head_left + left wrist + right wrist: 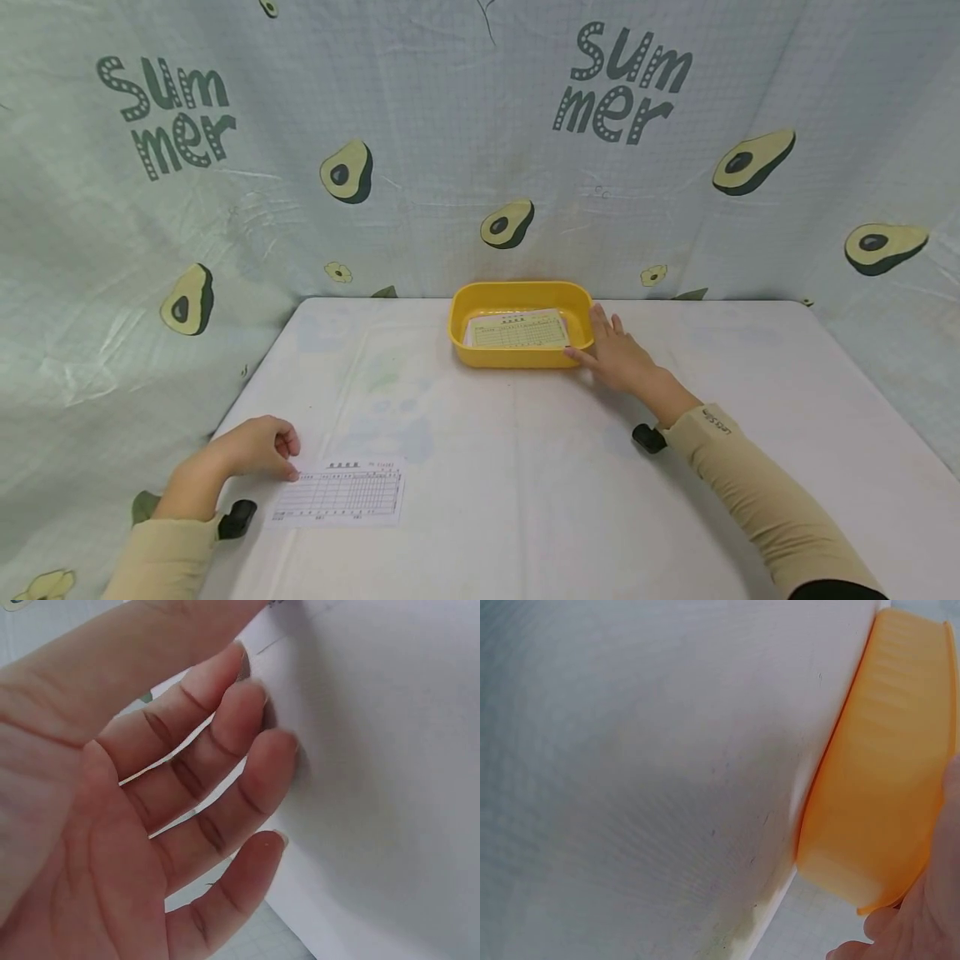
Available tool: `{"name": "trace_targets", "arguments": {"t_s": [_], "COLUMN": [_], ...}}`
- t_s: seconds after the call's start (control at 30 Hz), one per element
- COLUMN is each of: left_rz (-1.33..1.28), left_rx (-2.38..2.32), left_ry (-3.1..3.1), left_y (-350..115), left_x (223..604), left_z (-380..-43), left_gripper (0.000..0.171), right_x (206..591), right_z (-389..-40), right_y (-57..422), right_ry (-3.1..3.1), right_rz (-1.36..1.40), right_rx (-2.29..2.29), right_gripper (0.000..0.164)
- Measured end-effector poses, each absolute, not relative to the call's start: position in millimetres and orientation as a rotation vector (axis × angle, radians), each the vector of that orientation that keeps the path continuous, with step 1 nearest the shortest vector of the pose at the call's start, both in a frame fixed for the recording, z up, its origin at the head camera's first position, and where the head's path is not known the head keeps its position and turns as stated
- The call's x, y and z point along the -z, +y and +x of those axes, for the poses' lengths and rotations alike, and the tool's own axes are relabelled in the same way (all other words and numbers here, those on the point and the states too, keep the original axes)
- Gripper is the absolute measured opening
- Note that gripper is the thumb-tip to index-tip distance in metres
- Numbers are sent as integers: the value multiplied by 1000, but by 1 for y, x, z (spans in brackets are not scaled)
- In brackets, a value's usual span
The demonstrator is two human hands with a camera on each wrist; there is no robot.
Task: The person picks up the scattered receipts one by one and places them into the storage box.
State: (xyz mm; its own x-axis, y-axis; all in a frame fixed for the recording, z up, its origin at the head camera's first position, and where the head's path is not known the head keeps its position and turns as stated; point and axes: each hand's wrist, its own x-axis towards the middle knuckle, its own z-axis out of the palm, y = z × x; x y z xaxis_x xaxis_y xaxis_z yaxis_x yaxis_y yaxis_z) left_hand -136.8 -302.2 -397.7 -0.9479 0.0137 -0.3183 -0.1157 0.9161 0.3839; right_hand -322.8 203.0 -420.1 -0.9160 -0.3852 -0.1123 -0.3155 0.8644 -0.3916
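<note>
A white printed slip (345,496) with a ruled grid lies flat on the table at the near left. At its upper left corner is my left hand (258,446), its thumb touching the paper. In the left wrist view the four fingers (255,772) bend loosely with nothing between them; the thumb tip is out of frame. Far back in the middle stands a yellow plastic tray (506,358), with a pale yellow printed slip (521,330) lying inside. My right hand (622,358) rests spread at its front right corner, thumb at the front rim and fingers along the right side.
The white-covered table (465,500) reaches back to a hanging cloth (427,108) printed with avocados and lettering. The tray stands near the table's back edge. Small black wrist cameras sit below each hand.
</note>
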Motion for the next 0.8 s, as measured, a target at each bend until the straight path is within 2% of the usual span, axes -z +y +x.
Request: {"name": "trace_targets", "arguments": {"t_s": [0.43,0.67,0.8], "left_rz": [-28,-27,-40], "left_rx": [-622,-583,-579], "left_ry": [2832,2758,2753], "left_y": [-313,-309,-304], "left_x": [398,398,398], "left_z": [-140,-138,-137], "left_gripper": [32,45,43], "right_x": [420,420,420], "right_z": [-322,-321,-321], "right_y": [202,202,201], "right_ry": [2858,2857,2859], "right_rz": [-540,-535,-534], "right_rx": [538,550,557], "right_gripper": [103,102,101]}}
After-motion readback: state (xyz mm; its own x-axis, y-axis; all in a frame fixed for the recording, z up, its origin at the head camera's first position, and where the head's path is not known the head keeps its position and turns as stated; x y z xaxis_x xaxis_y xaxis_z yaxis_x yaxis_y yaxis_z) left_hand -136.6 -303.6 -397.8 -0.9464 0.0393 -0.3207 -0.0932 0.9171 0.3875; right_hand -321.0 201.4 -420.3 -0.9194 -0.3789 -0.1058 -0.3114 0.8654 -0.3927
